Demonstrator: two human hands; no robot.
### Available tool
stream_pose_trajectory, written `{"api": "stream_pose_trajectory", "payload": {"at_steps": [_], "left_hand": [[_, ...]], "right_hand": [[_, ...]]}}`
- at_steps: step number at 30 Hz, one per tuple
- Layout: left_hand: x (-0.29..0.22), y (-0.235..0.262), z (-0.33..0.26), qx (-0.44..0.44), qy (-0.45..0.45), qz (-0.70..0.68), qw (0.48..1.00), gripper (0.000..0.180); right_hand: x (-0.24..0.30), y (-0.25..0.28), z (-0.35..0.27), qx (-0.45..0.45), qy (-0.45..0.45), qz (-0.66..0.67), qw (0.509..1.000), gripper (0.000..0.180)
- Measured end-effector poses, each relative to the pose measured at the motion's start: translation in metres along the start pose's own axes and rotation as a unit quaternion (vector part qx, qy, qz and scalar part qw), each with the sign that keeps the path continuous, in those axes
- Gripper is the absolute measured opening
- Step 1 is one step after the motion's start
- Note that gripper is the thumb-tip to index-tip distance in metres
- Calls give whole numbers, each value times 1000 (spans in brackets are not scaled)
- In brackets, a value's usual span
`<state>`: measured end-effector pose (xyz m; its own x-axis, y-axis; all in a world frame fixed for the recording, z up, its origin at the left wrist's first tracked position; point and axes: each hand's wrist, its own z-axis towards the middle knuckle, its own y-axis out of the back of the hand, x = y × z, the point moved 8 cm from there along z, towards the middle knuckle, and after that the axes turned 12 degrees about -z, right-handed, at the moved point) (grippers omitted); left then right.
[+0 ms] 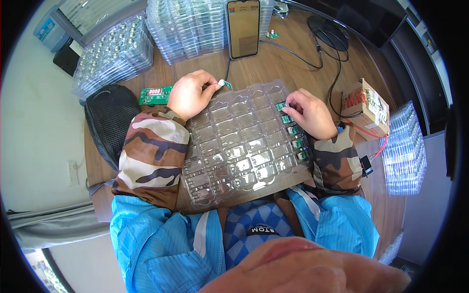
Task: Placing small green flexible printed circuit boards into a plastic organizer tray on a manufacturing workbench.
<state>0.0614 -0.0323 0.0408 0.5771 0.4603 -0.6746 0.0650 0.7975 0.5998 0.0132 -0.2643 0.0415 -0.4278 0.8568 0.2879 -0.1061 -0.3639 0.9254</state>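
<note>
A clear plastic tray (239,141) with rows of pockets lies on the table in front of me. My left hand (190,95) is closed in a pinch beyond its far left corner, on a small circuit board (225,83) with a white part on it. At the far right pocket, my right hand (312,113) has thumb and fingers closed at the edge of a small green circuit board (281,106). Several similar boards (293,130) sit in the right-hand column below it. Left of my left hand lies a green board with a lit red display (155,93).
Stacked clear trays (188,29) and filled trays (117,46) stand at the back left. A phone (244,29) leans upright there. A black mesh case (111,122) lies left, a cardboard box (365,108) and more trays (404,151) right. Black cables (293,55) cross the table's back.
</note>
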Motion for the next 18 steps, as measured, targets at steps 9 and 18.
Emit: {"api": "stream_pose_trajectory", "payload": {"at_steps": [9,18], "left_hand": [[-3,-3,-2,-2,-25,14,1000,12],[-3,-4,-2,1,-16,9,1000,13]], "right_hand": [[-3,0,1,4,-31,21,999,18],[-8,-3,2,-15,-21,21,999,17]]}}
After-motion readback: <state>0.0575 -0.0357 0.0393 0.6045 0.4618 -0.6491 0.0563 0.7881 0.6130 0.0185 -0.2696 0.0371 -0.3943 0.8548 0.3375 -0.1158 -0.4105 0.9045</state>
